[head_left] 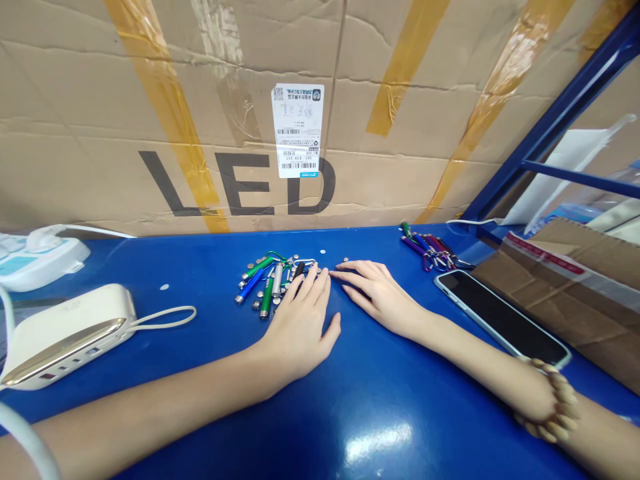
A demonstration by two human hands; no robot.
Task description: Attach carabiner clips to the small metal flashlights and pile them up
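Observation:
A loose pile of small metal keychain flashlights in green, blue, silver and black lies on the blue tabletop, with carabiner clips tangled at its far side. My left hand rests flat, its fingertips touching the right edge of the pile. My right hand lies palm down just right of it, fingers apart, holding nothing. A tiny silver disc sits just beyond those fingertips. Another bunch of flashlights with clips, mostly purple and red, lies farther right.
A large taped cardboard carton printed LED stands along the far edge. A smartphone lies right of my right hand, and a flattened carton lies beyond it. A white power bank and power strip sit left.

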